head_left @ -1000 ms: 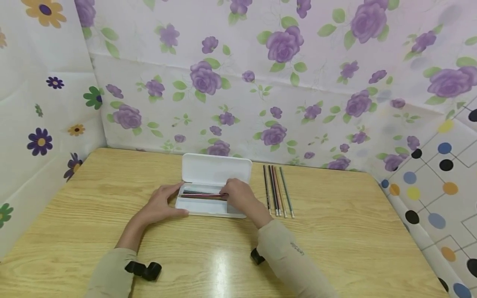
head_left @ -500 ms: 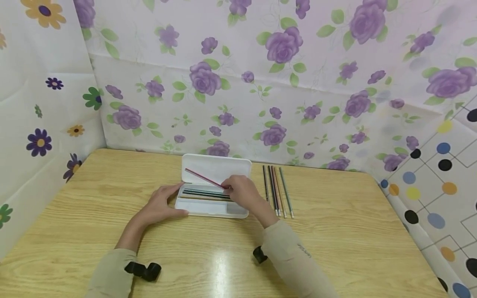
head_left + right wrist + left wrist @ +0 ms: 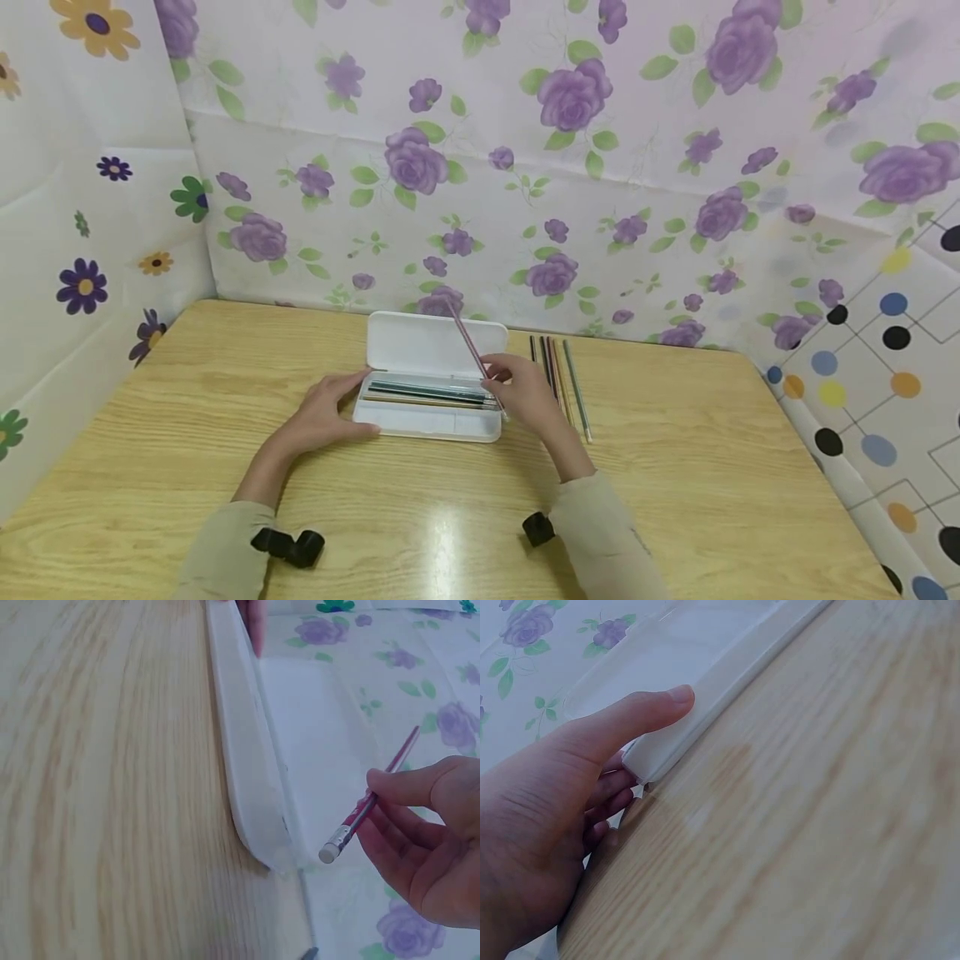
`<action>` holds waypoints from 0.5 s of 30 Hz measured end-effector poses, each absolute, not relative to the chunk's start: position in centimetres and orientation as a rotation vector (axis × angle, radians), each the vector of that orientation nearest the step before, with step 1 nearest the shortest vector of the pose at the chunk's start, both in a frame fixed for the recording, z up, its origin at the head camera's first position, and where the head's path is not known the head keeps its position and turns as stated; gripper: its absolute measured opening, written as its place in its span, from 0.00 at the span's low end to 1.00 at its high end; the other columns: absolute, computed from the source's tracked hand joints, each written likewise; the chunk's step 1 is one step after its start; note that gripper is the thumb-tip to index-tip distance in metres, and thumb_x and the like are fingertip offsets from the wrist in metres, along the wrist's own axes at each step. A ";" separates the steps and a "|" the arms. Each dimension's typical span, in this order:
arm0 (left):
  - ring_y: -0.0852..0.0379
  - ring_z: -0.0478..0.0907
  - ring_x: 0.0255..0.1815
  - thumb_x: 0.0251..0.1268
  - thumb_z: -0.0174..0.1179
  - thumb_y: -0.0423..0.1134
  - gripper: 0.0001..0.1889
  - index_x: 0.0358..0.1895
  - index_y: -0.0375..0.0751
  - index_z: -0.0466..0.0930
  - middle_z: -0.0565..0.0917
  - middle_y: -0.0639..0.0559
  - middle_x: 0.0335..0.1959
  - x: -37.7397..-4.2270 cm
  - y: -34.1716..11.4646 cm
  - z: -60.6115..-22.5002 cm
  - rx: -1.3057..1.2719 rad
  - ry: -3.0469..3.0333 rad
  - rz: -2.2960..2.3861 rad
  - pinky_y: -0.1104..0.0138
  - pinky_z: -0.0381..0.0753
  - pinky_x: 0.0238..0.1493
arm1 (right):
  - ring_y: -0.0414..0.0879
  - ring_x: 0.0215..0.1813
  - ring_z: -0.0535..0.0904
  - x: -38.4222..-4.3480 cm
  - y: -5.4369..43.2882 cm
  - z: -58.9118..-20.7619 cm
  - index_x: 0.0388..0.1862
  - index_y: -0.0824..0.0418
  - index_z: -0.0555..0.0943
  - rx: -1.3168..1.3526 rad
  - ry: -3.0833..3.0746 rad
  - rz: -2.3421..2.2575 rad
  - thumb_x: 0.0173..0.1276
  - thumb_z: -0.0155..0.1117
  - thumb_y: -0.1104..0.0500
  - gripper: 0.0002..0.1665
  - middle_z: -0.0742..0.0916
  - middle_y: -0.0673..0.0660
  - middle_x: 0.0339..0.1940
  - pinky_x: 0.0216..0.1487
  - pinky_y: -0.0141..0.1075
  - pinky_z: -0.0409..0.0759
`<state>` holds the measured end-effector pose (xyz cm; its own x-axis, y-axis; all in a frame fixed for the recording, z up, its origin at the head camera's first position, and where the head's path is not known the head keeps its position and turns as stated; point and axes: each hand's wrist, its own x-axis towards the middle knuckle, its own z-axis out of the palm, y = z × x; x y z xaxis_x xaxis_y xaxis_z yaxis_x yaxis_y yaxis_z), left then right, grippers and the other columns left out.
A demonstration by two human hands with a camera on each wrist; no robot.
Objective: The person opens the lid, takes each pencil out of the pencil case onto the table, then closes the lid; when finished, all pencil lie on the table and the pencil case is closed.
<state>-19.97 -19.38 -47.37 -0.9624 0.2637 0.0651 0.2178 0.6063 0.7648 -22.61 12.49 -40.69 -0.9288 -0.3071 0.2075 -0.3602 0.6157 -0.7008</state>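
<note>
A white pencil case (image 3: pixel 420 427) lies on the table with its lid raised at the back. Several pencils (image 3: pixel 420 392), green, dark and yellow, lie in its rear compartment. My left hand (image 3: pixel 324 410) holds the left end of the case, thumb along the front edge and fingers round the end, as the left wrist view also shows its thumb (image 3: pixel 641 712). Over the right end, my right hand (image 3: pixel 519 392) pinches a dark red pencil (image 3: pixel 467 340) between thumb and fingers. Its white eraser (image 3: pixel 328 855) points down in the right wrist view, and its other end slants up past the lid.
Right of the case, several pencils (image 3: pixel 573 383) lie side by side on the wooden table (image 3: pixel 690 467), partly hidden by my right hand. A flowered sheet (image 3: pixel 480 183) hangs right behind the table's back edge.
My right hand has lifted the dark red pencil out of the case, moved it to the right and tilted it steeper. The left hand stays on the case.
</note>
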 end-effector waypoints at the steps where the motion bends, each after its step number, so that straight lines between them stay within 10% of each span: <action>1: 0.34 0.55 0.66 0.46 0.75 0.54 0.53 0.74 0.38 0.58 0.65 0.33 0.67 -20.0 -19.4 -47.4 0.413 2.768 1.303 0.36 0.55 0.59 | 0.47 0.39 0.82 -22.6 12.9 -40.7 0.53 0.64 0.83 0.546 -2.759 1.219 0.62 0.69 0.67 0.19 0.85 0.52 0.33 0.36 0.37 0.80; 15: 0.34 0.55 0.66 0.47 0.75 0.54 0.52 0.74 0.39 0.59 0.65 0.34 0.67 -20.0 -19.3 -47.3 0.410 2.773 1.285 0.36 0.55 0.59 | 0.51 0.41 0.82 -22.6 18.3 -40.6 0.55 0.70 0.81 0.270 -2.771 1.333 0.64 0.67 0.68 0.19 0.86 0.59 0.39 0.39 0.37 0.81</action>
<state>-19.97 -19.31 -47.32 -0.9630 0.2630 0.0583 0.2145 0.6177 0.7566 -22.58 18.33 -40.62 -0.9831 -0.1334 0.1251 -0.1810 0.6121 -0.7698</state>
